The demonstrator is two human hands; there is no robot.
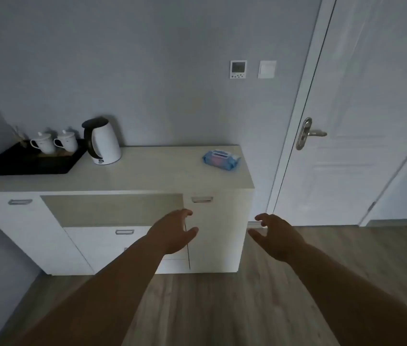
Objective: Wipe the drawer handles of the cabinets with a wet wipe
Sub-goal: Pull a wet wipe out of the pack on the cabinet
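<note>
Head view, sole view available: both hands are raised in front of the cabinet and hold nothing. The left hand [172, 232] has its fingers [187, 213] loosely spread and slightly curled. The right hand [278, 236] shows the same, palm turned inward. The wet wipe pack [220, 159] lies closed on the bench [160, 176] near its right end, well apart from the kettle [104, 141] and the tray [30, 162] at the left. The pack's long axis runs roughly left to right along the bench. It sits ahead of and above both hands, about midway between them, so neither hand is clearly nearer. No wipe has been drawn yet. Three drawer handles are noted: left [20, 201], centre [124, 232] and right [202, 199], the last just above the left hand.
</note>
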